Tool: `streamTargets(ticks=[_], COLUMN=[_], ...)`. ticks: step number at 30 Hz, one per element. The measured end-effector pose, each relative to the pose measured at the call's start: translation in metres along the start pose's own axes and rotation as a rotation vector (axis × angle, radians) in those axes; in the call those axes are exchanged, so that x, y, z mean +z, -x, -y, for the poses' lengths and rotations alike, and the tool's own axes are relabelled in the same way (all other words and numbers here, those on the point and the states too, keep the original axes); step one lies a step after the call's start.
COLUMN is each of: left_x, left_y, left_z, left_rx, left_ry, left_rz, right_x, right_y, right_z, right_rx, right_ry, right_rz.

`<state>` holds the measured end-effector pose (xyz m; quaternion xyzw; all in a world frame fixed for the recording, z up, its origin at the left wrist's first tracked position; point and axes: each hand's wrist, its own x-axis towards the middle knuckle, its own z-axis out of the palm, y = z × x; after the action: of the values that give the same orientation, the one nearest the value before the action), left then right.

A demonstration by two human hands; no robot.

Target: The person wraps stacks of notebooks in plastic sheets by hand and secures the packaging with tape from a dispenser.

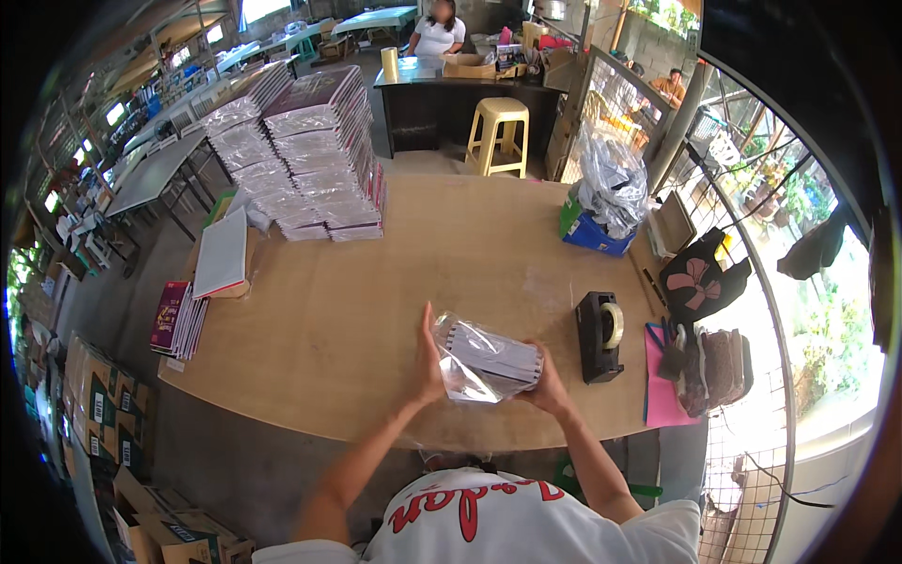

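Note:
A stack of spiral-bound books (pixel 496 353) in clear plastic wrap (pixel 460 378) is held on its side near the table's front edge. My right hand (pixel 549 383) grips the stack's right end, with the fingers partly hidden behind it. At the other end my left hand (pixel 430 365) lies flat against the loose, crinkled plastic, its fingers stretched out and pointing away from me. A black tape dispenser (pixel 599 338) with a roll of clear tape stands to the right of my right hand.
Tall piles of plastic-wrapped books (pixel 324 141) stand at the table's (pixel 423 254) far left. Unwrapped books (pixel 178 320) lie at the left edge. A blue box (pixel 601 237) stuffed with plastic sits far right, above a pink sheet (pixel 662 399). Beyond are a yellow stool (pixel 500 117) and a seated person.

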<state>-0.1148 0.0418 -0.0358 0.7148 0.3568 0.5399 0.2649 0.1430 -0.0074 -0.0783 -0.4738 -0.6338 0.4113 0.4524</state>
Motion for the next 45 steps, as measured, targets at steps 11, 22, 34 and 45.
streamTargets(ticks=[11, 22, 34, 45], left_x=[-0.109, 0.011, -0.060, -0.027], left_y=[-0.108, 0.035, -0.138, 0.056], left_z=[-0.071, 0.027, -0.078, -0.017], left_rx=[0.456, -0.403, -0.092, -0.235], left_ry=[-0.164, 0.331, -1.009, 0.256], left_rz=[0.428, 0.220, 0.955, -0.198], right_x=[-0.043, 0.031, 0.000, 0.006], right_y=[-0.040, -0.011, -0.043, -0.022], right_z=[0.117, -0.017, 0.201, 0.183], right_rx=[-0.430, -0.084, -0.413, -0.621], right_ry=[0.285, -0.223, 0.901, 0.878], right_rz=[-0.068, -0.162, 0.074, 0.070])
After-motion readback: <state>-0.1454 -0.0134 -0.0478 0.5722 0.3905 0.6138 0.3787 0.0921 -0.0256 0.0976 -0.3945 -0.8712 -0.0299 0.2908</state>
